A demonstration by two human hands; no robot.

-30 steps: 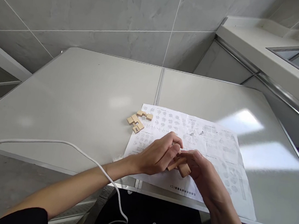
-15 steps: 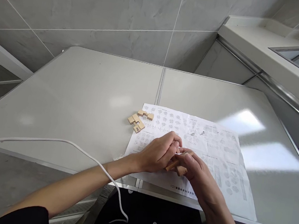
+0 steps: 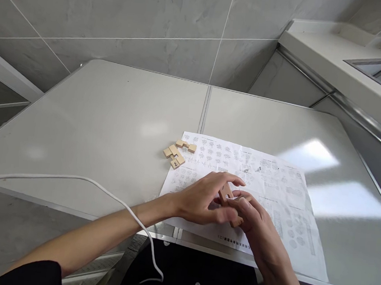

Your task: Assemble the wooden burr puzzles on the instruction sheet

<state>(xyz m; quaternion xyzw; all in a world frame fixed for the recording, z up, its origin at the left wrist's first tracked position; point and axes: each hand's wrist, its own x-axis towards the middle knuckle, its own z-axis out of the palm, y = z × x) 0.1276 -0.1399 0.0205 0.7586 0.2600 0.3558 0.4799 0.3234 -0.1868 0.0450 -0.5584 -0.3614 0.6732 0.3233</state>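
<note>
My right hand (image 3: 254, 217) is closed around notched wooden puzzle pieces (image 3: 226, 194), which show between the hands above a printed paper sheet (image 3: 274, 183). Dark marks are visible on the wood, but the fingers cover much of it. Right beside them, my left hand (image 3: 207, 196) has its fingers stretched over the pieces and its thumb held apart, slightly blurred. Whether its fingertips touch the wood I cannot tell. Farther left lie other notched wooden pieces: a single one (image 3: 186, 146) on the sheet's corner and a joined-looking group (image 3: 174, 156), one marked "3", at the sheet's edge.
The sheet lies on a glossy pale table (image 3: 110, 125) with a seam down its middle. A white cable (image 3: 104, 189) runs across my left forearm. Behind stands a grey tiled wall (image 3: 138, 19), and a white counter (image 3: 339, 54) is at the right.
My left hand has loosened from its closed grip, its fingers and thumb spreading apart. The pieces in my right hand have turned, showing a notched face. The pieces on the left have stayed put.
</note>
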